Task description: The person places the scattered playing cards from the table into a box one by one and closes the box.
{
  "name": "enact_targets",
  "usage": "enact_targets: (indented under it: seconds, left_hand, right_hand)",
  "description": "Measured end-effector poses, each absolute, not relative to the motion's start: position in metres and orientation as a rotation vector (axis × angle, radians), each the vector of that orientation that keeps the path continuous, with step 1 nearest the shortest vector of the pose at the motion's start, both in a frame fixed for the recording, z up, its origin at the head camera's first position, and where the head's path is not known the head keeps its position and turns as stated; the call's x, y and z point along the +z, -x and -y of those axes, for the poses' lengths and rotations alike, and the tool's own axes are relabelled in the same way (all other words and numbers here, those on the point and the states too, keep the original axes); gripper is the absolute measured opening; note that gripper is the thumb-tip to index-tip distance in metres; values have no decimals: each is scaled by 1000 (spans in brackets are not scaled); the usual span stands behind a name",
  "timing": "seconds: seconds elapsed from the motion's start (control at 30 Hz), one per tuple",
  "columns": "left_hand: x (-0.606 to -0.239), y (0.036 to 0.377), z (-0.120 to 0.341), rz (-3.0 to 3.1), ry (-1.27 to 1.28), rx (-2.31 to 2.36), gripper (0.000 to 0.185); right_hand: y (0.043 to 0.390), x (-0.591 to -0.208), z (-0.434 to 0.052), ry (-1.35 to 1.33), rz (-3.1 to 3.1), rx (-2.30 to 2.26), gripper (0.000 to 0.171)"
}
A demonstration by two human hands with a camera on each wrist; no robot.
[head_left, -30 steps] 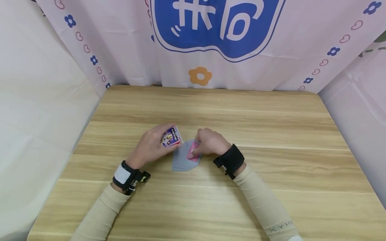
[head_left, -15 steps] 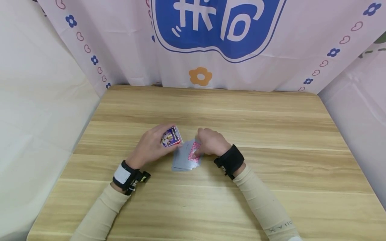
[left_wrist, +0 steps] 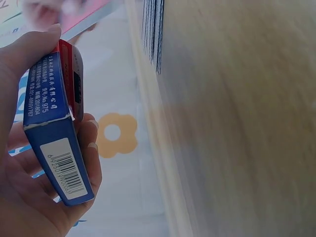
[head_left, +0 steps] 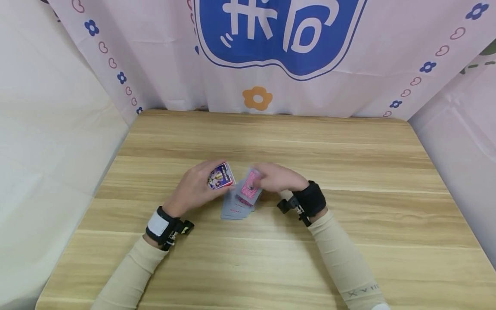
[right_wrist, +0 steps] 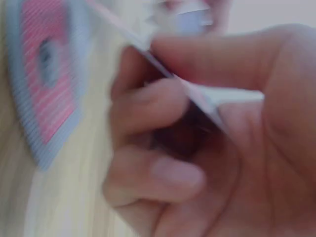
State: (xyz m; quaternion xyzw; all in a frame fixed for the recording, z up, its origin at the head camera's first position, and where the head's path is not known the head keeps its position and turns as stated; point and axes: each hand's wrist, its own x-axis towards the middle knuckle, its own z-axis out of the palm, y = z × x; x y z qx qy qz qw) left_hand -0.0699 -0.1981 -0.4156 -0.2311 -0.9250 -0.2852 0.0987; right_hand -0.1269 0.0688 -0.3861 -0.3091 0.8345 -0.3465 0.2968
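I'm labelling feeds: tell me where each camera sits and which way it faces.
Head: worn on the head, facing forward and down at the table; left hand, right hand, sleeves show.
Left wrist: worn there, aimed at that hand gripping the card box.
Right wrist: worn there, blurred, aimed at that hand pinching a card.
Shared by head and left wrist: card box, orange flower.

- The left arm (head_left: 133, 271) slants in from the lower left, and the left wrist (head_left: 153, 242) bends a little inward.
- The left hand (head_left: 191, 185) grips, thumb (left_wrist: 34, 47) on one side and fingers (left_wrist: 91, 163) curled on the other.
- The right arm (head_left: 345, 260) slants in from the lower right, the right wrist (head_left: 318, 215) bending more sharply inward.
- The right hand (head_left: 279, 177) pinches, fingers curled toward the palm, blurred in its wrist view.
- Both hands are near each other, apart.
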Motion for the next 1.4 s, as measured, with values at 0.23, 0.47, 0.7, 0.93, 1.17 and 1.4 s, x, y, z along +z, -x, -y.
enact_targets:
  seconds: [0.23, 0.47, 0.7, 0.93, 1.17, 1.4]
  left_hand:
    - [-415, 70, 197, 2754, 673, -831, 79]
    - [-415, 68, 195, 2739, 704, -831, 79]
    - [-411, 65, 191, 2704, 782, -803, 79]
    - [-411, 65, 190, 2688, 752, -810, 80]
    - [-413, 66, 193, 2674, 751, -811, 77]
    - [-410, 67, 196, 2704, 696, -825, 76]
  right_hand:
    - [128, -374, -75, 590, -2061, -1318, 21]
    - [128, -376, -70, 486, -1988, -1477, 25]
    - [124, -380, -60, 461, -2041, -1500, 26]
    - [118, -387, -49, 393, -2079, -1604, 18]
    - [109, -395, -29, 471, -2093, -1543, 18]
    - [113, -385, -38, 329, -2169, -1625, 28]
